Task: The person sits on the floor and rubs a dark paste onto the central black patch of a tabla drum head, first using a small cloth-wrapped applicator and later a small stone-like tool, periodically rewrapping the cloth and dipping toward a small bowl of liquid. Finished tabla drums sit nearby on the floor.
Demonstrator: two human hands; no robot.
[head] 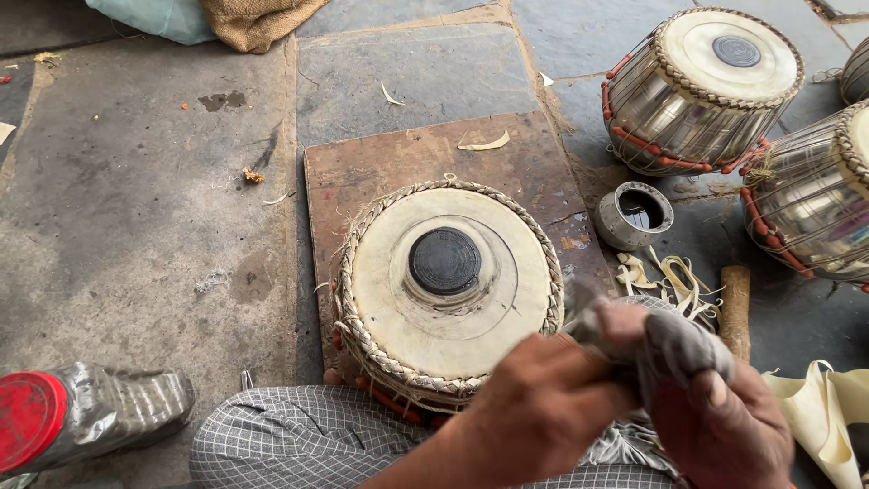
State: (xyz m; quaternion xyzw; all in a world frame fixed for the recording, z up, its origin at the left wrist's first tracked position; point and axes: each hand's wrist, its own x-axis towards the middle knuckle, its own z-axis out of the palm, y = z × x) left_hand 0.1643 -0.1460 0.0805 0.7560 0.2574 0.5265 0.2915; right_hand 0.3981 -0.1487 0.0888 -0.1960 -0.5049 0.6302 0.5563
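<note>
A drum (pixel 448 290) with a cream skin, a black centre spot and a braided rim stands on a brown wooden board (pixel 380 163), against my checked-cloth knee (pixel 290 439). At the drum's near right rim both my hands are closed around a grey rag-like piece (pixel 674 340). My left hand (pixel 543 403) grips its blurred left end. My right hand (pixel 724 426) has the grey piece wrapped over its fingers. What exactly lies inside the rag is hidden.
Two shiny metal drums with red straps stand at the right (pixel 701 86) (pixel 810 195). Beside the board lie a small metal ring cup (pixel 634 215), pale leather strips (pixel 670 276) and a wooden handle (pixel 735 308). A red-capped plastic bottle (pixel 90 412) lies at the lower left, and a burlap sack (pixel 258 20) at the top.
</note>
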